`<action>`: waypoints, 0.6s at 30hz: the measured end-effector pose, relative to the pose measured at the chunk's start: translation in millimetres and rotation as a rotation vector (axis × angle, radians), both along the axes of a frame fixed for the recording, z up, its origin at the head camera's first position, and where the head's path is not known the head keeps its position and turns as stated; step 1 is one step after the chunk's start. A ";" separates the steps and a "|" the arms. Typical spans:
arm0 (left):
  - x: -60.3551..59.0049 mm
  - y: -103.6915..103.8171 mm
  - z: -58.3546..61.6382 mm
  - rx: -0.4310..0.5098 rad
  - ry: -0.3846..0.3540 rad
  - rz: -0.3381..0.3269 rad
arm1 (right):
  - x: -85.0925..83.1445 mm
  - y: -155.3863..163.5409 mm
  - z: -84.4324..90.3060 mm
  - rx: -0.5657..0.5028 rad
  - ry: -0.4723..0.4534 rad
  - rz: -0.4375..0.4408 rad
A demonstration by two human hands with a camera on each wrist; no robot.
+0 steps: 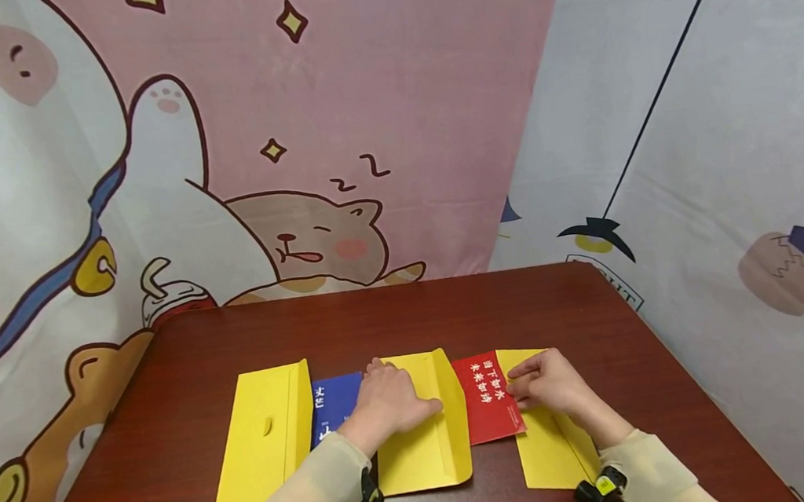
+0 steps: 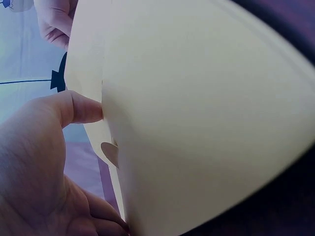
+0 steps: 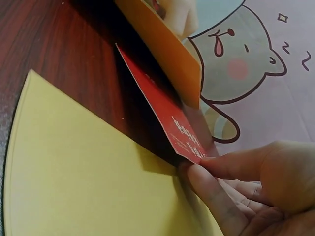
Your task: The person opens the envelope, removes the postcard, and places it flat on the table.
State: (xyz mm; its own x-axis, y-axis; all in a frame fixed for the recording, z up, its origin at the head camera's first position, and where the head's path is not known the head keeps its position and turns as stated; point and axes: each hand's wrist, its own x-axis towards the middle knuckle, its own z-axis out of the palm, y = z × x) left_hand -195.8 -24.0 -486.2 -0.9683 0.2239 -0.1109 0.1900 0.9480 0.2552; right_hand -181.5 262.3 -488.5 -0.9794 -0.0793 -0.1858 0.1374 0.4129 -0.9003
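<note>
A middle yellow envelope lies with its flap toward the right. My left hand rests across it, fingers toward the far edge; the thumb touches its face near a half-round notch. My right hand pinches the edge of a red card with white writing between thumb and index finger, as the right wrist view shows. The card's left end meets the middle envelope's flap; whether it is inside cannot be told. Under the right hand lies another yellow envelope.
On the left, a third yellow envelope lies beside a blue card, which my left hand partly covers. All lie on a dark red-brown table. Behind it hangs a cartoon-printed cloth.
</note>
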 end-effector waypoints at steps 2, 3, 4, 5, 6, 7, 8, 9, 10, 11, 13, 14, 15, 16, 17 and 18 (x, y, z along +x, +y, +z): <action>0.0 0.0 0.0 -0.003 0.002 -0.001 | 0.6 -1.3 -0.2 0.016 0.010 -0.002; -0.2 0.0 0.2 -0.002 0.003 -0.002 | 0.7 -1.8 -0.7 0.023 0.012 -0.006; -0.3 -0.1 0.2 -0.003 0.003 -0.002 | 0.5 -2.3 -1.1 0.029 0.016 -0.008; -0.3 -0.1 0.3 -0.003 0.003 -0.002 | 0.4 -2.6 -1.2 0.038 0.022 -0.007; -0.3 -0.1 0.4 -0.003 0.002 -0.001 | 0.2 -2.8 -1.5 0.046 0.027 -0.004; -0.3 -0.1 0.4 0.000 0.001 0.000 | 0.0 -3.0 -1.7 0.055 0.033 -0.006; -0.2 -0.1 0.4 0.000 0.000 0.001 | -0.4 -3.1 -2.2 0.061 0.039 -0.006; -0.2 -0.2 0.5 0.002 0.000 0.003 | -1.0 -3.1 -2.7 0.070 0.047 -0.005; -0.1 -0.2 0.2 0.000 -0.001 0.004 | -1.2 -3.2 -2.6 0.079 0.055 -0.004; 0.1 -0.2 0.1 -0.001 -0.002 0.005 | -1.4 -3.4 -2.6 0.090 0.064 -0.003; 0.6 -0.2 0.1 -0.005 -0.002 0.005 | -2.0 -3.7 -2.7 0.109 0.079 -0.002; 0.5 -0.1 0.0 -0.007 -0.001 0.005 | -2.0 -3.9 -2.8 0.120 0.085 -0.002; 0.5 -0.1 -0.1 -0.007 0.001 0.005 | -2.0 -4.3 -2.4 0.130 0.092 0.000; 0.4 0.0 -0.3 -0.007 0.002 0.005 | -1.8 -4.8 -2.0 0.138 0.098 0.001; 0.4 0.0 -0.5 -0.006 0.002 0.005 | -1.7 -5.2 -1.7 0.148 0.107 0.003; 0.5 0.0 -0.4 -0.004 0.003 0.005 | -1.4 -5.6 -1.4 0.159 0.115 0.004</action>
State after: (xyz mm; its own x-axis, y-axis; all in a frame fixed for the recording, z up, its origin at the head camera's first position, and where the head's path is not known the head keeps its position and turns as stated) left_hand -195.3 -24.0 -486.7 -0.9697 0.2186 -0.1089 0.1860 0.9500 0.2507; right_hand -182.9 256.7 -489.9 -0.9946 -0.0617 -0.0836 0.0359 0.5512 -0.8336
